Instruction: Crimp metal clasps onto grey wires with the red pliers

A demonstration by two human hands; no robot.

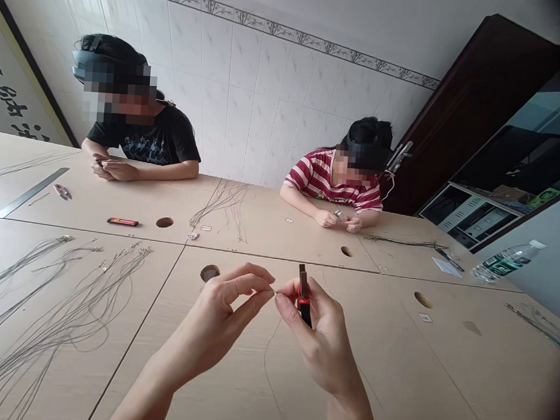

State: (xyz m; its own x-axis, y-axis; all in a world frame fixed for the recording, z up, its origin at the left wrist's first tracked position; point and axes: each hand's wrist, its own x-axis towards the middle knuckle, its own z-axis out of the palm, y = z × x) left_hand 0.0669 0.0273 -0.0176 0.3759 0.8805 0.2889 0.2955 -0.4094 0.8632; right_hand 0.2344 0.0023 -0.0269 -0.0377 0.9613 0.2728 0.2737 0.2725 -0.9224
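My left hand [228, 305] pinches the end of a thin grey cord [266, 356] between thumb and fingertips, above the table. My right hand [322, 331] meets it there, thumb and forefinger closed at the same cord end. Tucked in the right hand is a small red-and-black hand tool [304, 298], standing upright; its exact kind is not clear. The cord hangs below the hands and trails along the tabletop toward me. What lies right between the fingertips is too small to make out.
Bundles of cords [105, 300] with small metal ends lie at left on the table [229, 385]. A steel ruler [32, 191], a red-and-black stick-shaped item [122, 221] and a water bottle [506, 261] lie farther off. Two people [151, 137] sit opposite. Round holes [210, 273] pierce the tabletop.
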